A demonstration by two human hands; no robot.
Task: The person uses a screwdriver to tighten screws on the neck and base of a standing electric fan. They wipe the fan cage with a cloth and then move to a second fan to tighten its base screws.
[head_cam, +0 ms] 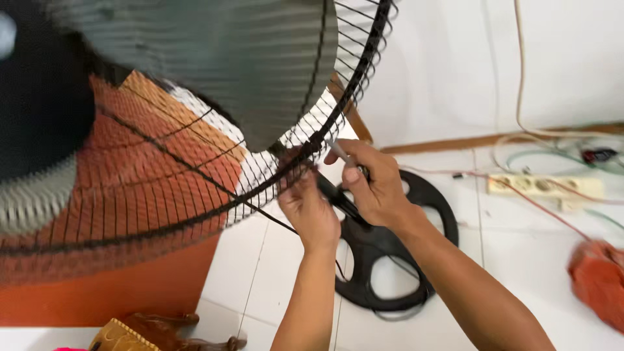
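A black wire fan guard [195,162] with a grey-green blade [227,58] inside fills the upper left. My left hand [311,211] pinches the guard's black rim [325,130] at its lower right edge. My right hand [374,188] grips a screwdriver [338,195] with a black handle, its metal shaft pointing up at the rim next to my left fingers. Both forearms reach up from the bottom of the view.
A round black fan base [396,279] with cut-outs lies on the white tiled floor [520,260] under my hands. A white power strip [546,186] and several cables lie at the right, an orange cloth [598,279] at far right. An orange surface [110,286] lies behind the guard.
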